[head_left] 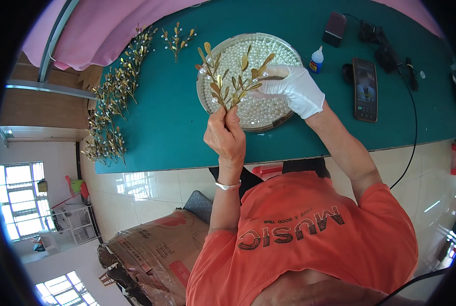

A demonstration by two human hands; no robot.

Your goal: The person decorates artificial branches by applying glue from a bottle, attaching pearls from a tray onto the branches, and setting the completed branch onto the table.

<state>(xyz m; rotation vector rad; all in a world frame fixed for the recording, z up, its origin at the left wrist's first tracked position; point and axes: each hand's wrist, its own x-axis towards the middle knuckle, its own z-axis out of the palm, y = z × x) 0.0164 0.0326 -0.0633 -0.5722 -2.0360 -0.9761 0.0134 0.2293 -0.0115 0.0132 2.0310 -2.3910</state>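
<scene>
Sprig (pixel 216 87), upper centre of the frame, sits over the tray (pixel 261 128), stem pinched in the left hand (pixel 226 138). Gloved right hand's (pixel 302 92) fingers curl at its right branch, grip unclear; this fine handling seemingly calls for a steady stem.

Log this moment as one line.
left hand: pinching gold sprig stems | gloved right hand: at sprig's right side | bead tray: below sprig | phone: screen lit

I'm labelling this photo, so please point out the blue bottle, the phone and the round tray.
Blue bottle (pixel 315 65): head view, on its label.
Phone (pixel 365 93): head view, on its screen.
Round tray (pixel 258 128): head view, on its near rim.
</scene>
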